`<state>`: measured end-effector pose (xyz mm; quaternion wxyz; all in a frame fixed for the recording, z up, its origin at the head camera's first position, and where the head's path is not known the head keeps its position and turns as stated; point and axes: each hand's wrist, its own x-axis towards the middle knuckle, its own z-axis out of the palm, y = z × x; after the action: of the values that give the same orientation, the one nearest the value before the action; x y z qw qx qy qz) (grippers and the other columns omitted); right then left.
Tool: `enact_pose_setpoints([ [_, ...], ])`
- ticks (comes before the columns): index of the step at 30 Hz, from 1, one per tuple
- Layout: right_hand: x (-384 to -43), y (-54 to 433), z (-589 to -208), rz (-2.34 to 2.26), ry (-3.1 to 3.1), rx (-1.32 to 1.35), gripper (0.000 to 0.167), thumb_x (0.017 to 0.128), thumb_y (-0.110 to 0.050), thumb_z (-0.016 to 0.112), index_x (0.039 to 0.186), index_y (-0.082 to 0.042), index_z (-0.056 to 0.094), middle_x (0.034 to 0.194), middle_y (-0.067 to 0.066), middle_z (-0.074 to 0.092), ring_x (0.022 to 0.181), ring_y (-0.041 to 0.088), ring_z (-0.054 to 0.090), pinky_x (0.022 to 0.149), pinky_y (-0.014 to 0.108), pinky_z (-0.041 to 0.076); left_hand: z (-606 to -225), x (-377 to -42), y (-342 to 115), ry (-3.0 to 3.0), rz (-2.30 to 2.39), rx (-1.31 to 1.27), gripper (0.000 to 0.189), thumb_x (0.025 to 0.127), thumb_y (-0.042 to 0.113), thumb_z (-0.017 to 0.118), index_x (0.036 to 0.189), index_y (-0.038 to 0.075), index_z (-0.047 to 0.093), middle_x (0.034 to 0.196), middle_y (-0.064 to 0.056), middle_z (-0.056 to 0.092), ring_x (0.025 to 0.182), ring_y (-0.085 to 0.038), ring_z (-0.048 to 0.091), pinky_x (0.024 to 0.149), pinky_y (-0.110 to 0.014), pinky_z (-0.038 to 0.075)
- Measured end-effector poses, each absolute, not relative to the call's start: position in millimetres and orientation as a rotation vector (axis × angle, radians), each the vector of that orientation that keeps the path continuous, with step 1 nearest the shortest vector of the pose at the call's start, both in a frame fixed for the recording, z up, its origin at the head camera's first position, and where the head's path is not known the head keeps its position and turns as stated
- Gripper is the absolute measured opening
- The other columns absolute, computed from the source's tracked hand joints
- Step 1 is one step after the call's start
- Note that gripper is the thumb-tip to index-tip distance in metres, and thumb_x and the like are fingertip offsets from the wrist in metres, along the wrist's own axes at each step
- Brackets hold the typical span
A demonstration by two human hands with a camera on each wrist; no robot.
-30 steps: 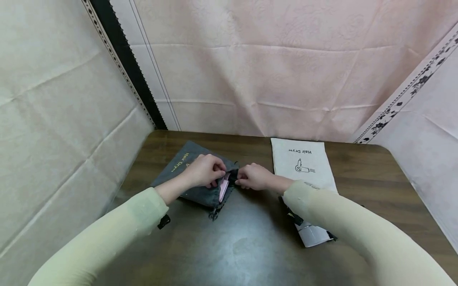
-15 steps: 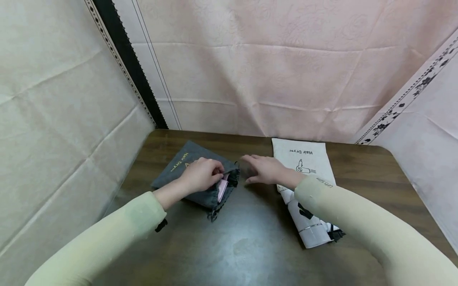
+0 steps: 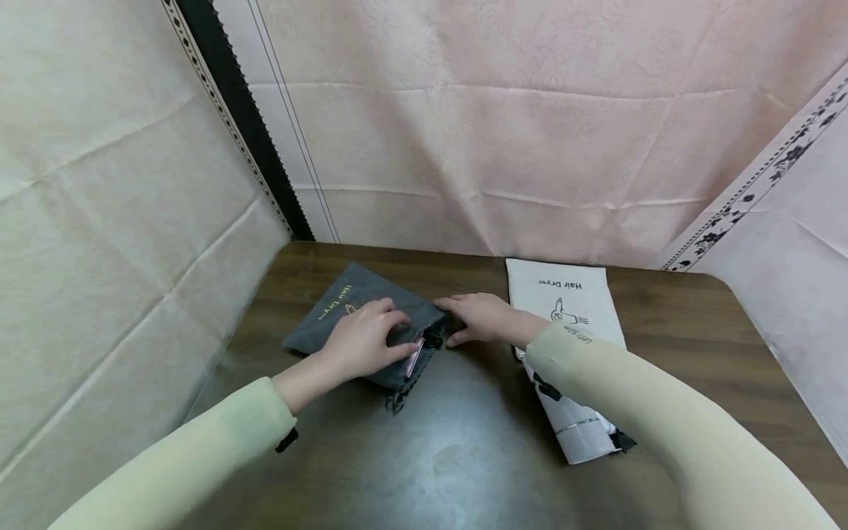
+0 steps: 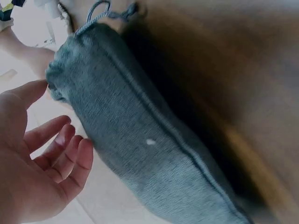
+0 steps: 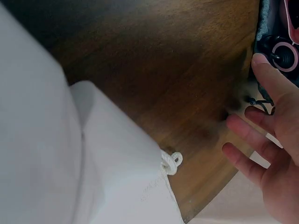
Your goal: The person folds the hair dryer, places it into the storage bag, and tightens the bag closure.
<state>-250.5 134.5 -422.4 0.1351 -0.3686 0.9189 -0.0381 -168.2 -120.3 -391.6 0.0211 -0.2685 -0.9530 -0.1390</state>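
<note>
A dark grey drawstring pouch (image 3: pixel 371 288) printed "Hair Dryer" lies on the left half of the table. Its mouth faces right, and a pink part (image 3: pixel 415 358) shows inside. Up close in the right wrist view, a black cord end with a pink ring (image 5: pixel 284 57) sits in that mouth. My left hand (image 3: pixel 364 340) rests on the pouch, thumb at the opening and fingers loosely spread. The left wrist view shows its thumb touching the gathered edge. My right hand (image 3: pixel 482 318) is at the mouth's far right side, fingers extended, holding nothing visible.
A white pouch (image 3: pixel 563 283) printed "Hair Dryer" lies right of my right hand. A white cylindrical object (image 3: pixel 583 434) with a black part beside it lies at its near end, partly under my right sleeve (image 3: pixel 596 361). Pale cloth (image 3: pixel 464 132) hangs behind the wooden table (image 3: pixel 437 456).
My right hand let go of the pouch mouth, drew back right, then returned with fingers extended. My left hand loosened its pinch and spread over the pouch; less of the pink part shows.
</note>
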Motion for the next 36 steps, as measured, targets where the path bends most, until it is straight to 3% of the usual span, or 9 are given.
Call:
enact_pose_setpoints([
  [6, -252.6, 128.5, -426.5, -0.109, 2.660, -1.037, 0.083, 0.096, -0.048, 0.080, 0.159, -0.007, 0.048, 0.155, 0.017, 0.056, 0.139, 0.034, 0.059, 0.114, 0.051, 0.049, -401.8, -149.5, -121.2, -2.924, -0.360, -0.807, 0.056, 0.088, 0.056, 0.085, 0.121, 0.011, 0.076, 0.111, -0.005, 0.065, 0.099, -0.024, 0.065, 0.070, -0.042, 0.061],
  [10, -253.0, 126.7, -427.8, -0.118, 2.664, -1.030, 0.081, 0.095, -0.048, 0.081, 0.158, -0.007, 0.050, 0.153, 0.016, 0.058, 0.136, 0.032, 0.060, 0.113, 0.050, 0.049, -408.4, -141.6, -119.5, -2.890, -0.364, -0.782, 0.050, 0.086, 0.052, 0.088, 0.110, 0.012, 0.072, 0.106, -0.005, 0.062, 0.093, -0.024, 0.062, 0.068, -0.040, 0.059],
  [14, -252.7, 127.1, -428.2, -0.153, 2.664, -1.022, 0.080, 0.094, -0.046, 0.082, 0.156, -0.006, 0.051, 0.146, 0.014, 0.063, 0.124, 0.028, 0.066, 0.107, 0.048, 0.053, -411.3, -139.0, -118.2, -2.843, -0.379, -0.798, 0.038, 0.086, 0.044, 0.090, 0.098, 0.015, 0.068, 0.098, -0.002, 0.057, 0.082, -0.020, 0.054, 0.060, -0.033, 0.052],
  [19, -253.5, 128.0, -429.6, -0.197, 2.673, -1.022, 0.071, 0.095, -0.048, 0.080, 0.148, -0.005, 0.059, 0.124, 0.009, 0.070, 0.101, 0.020, 0.067, 0.094, 0.044, 0.057, -410.4, -138.7, -117.7, -2.826, -0.390, -0.830, 0.023, 0.090, 0.031, 0.087, 0.092, 0.017, 0.069, 0.097, 0.000, 0.057, 0.083, -0.019, 0.054, 0.059, -0.032, 0.049],
  [23, -255.5, 128.2, -431.3, -0.235, 2.690, -1.053, 0.059, 0.095, -0.048, 0.081, 0.133, -0.006, 0.067, 0.105, 0.004, 0.069, 0.086, 0.015, 0.062, 0.083, 0.040, 0.055, -408.8, -138.8, -117.6, -2.815, -0.421, -0.855, 0.016, 0.092, 0.023, 0.084, 0.090, 0.018, 0.068, 0.098, 0.000, 0.058, 0.087, -0.020, 0.057, 0.061, -0.034, 0.051],
  [28, -257.2, 128.8, -435.4, -0.283, 2.702, -1.124, 0.040, 0.094, -0.045, 0.082, 0.098, -0.008, 0.068, 0.079, -0.003, 0.058, 0.068, 0.012, 0.050, 0.066, 0.032, 0.043, -410.1, -138.8, -119.9, -2.797, -0.479, -0.882, 0.015, 0.094, 0.021, 0.083, 0.090, 0.019, 0.069, 0.098, 0.002, 0.058, 0.088, -0.019, 0.057, 0.063, -0.034, 0.052],
  [32, -257.1, 129.1, -439.4, -0.332, 2.744, -1.220, 0.044, 0.093, -0.042, 0.084, 0.076, -0.012, 0.057, 0.065, -0.008, 0.045, 0.058, 0.009, 0.040, 0.061, 0.029, 0.035, -411.8, -139.0, -123.0, -2.773, -0.515, -0.891, 0.017, 0.094, 0.020, 0.084, 0.088, 0.019, 0.067, 0.097, 0.002, 0.058, 0.086, -0.018, 0.058, 0.064, -0.033, 0.052],
  [36, -257.6, 128.3, -435.7, -0.360, 2.780, -1.280, 0.050, 0.092, -0.040, 0.085, 0.069, -0.016, 0.048, 0.061, -0.009, 0.037, 0.055, 0.007, 0.035, 0.059, 0.028, 0.032, -409.5, -139.6, -126.3, -2.751, -0.523, -0.894, 0.016, 0.093, 0.019, 0.084, 0.088, 0.019, 0.068, 0.098, 0.002, 0.059, 0.083, -0.016, 0.058, 0.064, -0.032, 0.052],
])
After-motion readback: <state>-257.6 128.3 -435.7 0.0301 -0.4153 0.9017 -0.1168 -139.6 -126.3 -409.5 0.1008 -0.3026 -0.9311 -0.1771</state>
